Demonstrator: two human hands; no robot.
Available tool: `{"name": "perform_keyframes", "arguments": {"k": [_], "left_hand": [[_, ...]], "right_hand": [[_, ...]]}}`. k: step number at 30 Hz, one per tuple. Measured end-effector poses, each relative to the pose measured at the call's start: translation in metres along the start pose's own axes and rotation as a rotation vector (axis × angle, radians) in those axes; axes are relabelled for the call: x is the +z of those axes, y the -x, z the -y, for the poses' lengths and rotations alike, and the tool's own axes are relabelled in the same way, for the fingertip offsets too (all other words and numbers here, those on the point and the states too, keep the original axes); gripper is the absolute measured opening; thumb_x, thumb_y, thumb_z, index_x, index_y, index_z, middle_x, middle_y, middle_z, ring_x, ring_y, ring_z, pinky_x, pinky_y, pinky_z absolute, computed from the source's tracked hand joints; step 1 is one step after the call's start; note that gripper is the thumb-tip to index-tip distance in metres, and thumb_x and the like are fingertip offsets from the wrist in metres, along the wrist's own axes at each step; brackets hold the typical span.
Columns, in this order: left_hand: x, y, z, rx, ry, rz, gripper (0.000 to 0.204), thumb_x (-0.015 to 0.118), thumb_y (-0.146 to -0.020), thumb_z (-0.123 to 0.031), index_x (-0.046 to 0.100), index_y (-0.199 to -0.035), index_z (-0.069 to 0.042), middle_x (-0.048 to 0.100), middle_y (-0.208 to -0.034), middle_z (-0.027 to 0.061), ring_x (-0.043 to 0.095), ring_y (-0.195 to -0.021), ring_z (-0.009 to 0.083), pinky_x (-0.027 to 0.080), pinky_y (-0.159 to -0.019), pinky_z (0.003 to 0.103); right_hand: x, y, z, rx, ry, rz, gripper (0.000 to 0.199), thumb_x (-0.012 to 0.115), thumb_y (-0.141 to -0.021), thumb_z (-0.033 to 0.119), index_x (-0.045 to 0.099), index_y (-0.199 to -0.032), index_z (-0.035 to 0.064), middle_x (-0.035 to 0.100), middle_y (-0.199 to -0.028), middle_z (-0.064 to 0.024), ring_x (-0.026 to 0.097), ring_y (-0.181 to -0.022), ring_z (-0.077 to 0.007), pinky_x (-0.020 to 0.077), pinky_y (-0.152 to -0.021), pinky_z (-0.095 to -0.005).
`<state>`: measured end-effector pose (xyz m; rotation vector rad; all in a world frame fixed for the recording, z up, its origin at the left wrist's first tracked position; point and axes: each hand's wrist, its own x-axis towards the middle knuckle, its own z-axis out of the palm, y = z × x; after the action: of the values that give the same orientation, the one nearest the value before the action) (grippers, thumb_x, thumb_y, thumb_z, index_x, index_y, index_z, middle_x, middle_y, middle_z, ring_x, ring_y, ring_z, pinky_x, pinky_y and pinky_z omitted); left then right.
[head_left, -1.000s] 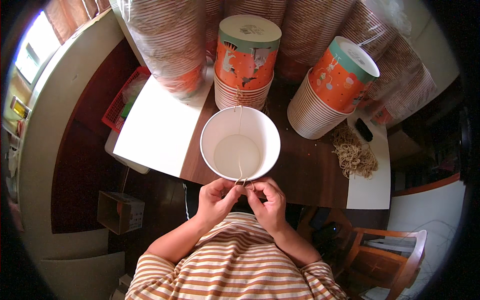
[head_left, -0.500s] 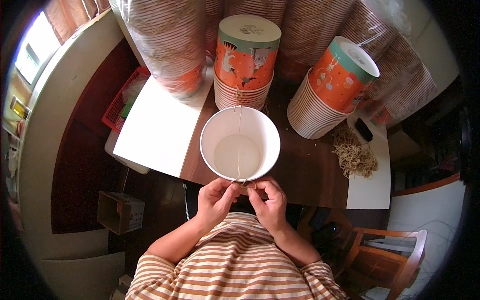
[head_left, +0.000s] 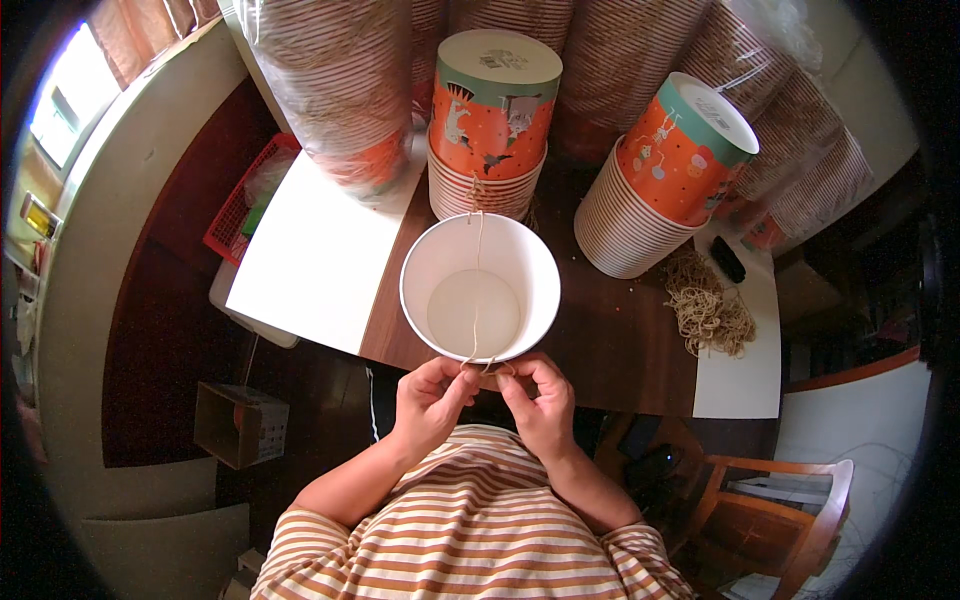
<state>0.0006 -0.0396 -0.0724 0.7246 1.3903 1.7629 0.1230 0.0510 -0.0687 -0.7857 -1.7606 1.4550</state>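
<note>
A white-lined paper bucket [head_left: 535,285] stands mouth up at the table's front edge. Tan string [head_left: 479,245] runs across its mouth from the far rim to the near rim. My left hand [head_left: 433,400] pinches the string just outside the near rim. Beside it, my right hand [head_left: 540,402] has thumb and fingers closed on the same string, which loops between the two hands. The fingers hide part of the near rim and whatever knot may be there.
Behind the bucket stands an upturned stack of orange-and-green buckets [head_left: 495,120]; a second upturned stack [head_left: 665,165] is to its right. Plastic-wrapped stacks [head_left: 330,70] line the back. A heap of string [head_left: 710,310] and a black object [head_left: 727,259] lie at right. A wooden chair [head_left: 770,510] stands lower right.
My right thumb and fingers have shifted slightly at the near rim, and the string loop there has changed shape a little. The bucket has stayed put.
</note>
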Motion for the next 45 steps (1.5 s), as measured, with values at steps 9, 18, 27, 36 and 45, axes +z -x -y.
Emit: {"name": "perform_keyframes", "arguments": {"k": [9, 18, 27, 36, 45], "left_hand": [[0.0, 0.003, 0.003, -0.048, 0.041, 0.023, 0.011, 0.058, -0.091, -0.01, 0.061, -0.092, 0.001, 0.063, -0.079, 0.0013, 0.057, -0.071, 0.0055, 0.048, -0.062, 0.019], [-0.003, 0.002, -0.003, -0.063, 0.125, 0.038, 0.014, 0.057, -0.092, -0.012, 0.061, -0.095, 0.001, 0.063, -0.079, 0.001, 0.056, -0.07, 0.0052, 0.048, -0.063, 0.019], [0.0, 0.003, 0.003, -0.005, -0.037, 0.032, 0.012, 0.057, -0.091, -0.01, 0.06, -0.09, 0.001, 0.063, -0.078, 0.0033, 0.058, -0.069, 0.0076, 0.049, -0.061, 0.022], [0.004, 0.006, 0.002, 0.013, -0.005, 0.019, 0.012, 0.057, -0.091, -0.01, 0.059, -0.088, 0.001, 0.061, -0.077, 0.0019, 0.055, -0.068, 0.0062, 0.047, -0.062, 0.021], [-0.002, 0.008, 0.003, -0.011, 0.001, 0.082, 0.016, 0.052, -0.092, -0.01, 0.06, -0.085, 0.002, 0.061, -0.077, 0.0049, 0.056, -0.067, 0.0092, 0.047, -0.062, 0.022]], "right_hand": [[0.002, 0.001, -0.006, 0.234, -0.407, 0.123, 0.011, 0.061, -0.087, 0.009, 0.062, -0.096, 0.002, 0.065, -0.091, -0.0022, 0.059, -0.081, -0.0071, 0.0487, -0.075, -0.023], [0.005, -0.001, -0.009, 0.228, -0.464, 0.108, 0.01, 0.061, -0.088, 0.009, 0.063, -0.095, 0.0024, 0.065, -0.09, -0.0015, 0.058, -0.08, -0.0056, 0.0481, -0.073, -0.0218], [0.006, 0.001, -0.011, 0.181, -0.369, 0.086, 0.009, 0.062, -0.087, 0.008, 0.062, -0.094, 0.0025, 0.065, -0.087, -0.0004, 0.058, -0.077, -0.0051, 0.0483, -0.069, -0.0214], [0.01, 0.002, -0.005, -0.028, 0.04, -0.05, 0.008, 0.063, -0.083, 0.005, 0.061, -0.09, 0.0005, 0.063, -0.083, -0.0063, 0.059, -0.07, -0.01, 0.0486, -0.064, -0.0237], [0.008, 0.004, -0.022, 0.184, -0.459, -0.013, 0.009, 0.059, -0.089, 0.011, 0.062, -0.093, 0.0031, 0.063, -0.09, -0.0012, 0.055, -0.076, -0.0061, 0.0462, -0.068, -0.0234]]}}
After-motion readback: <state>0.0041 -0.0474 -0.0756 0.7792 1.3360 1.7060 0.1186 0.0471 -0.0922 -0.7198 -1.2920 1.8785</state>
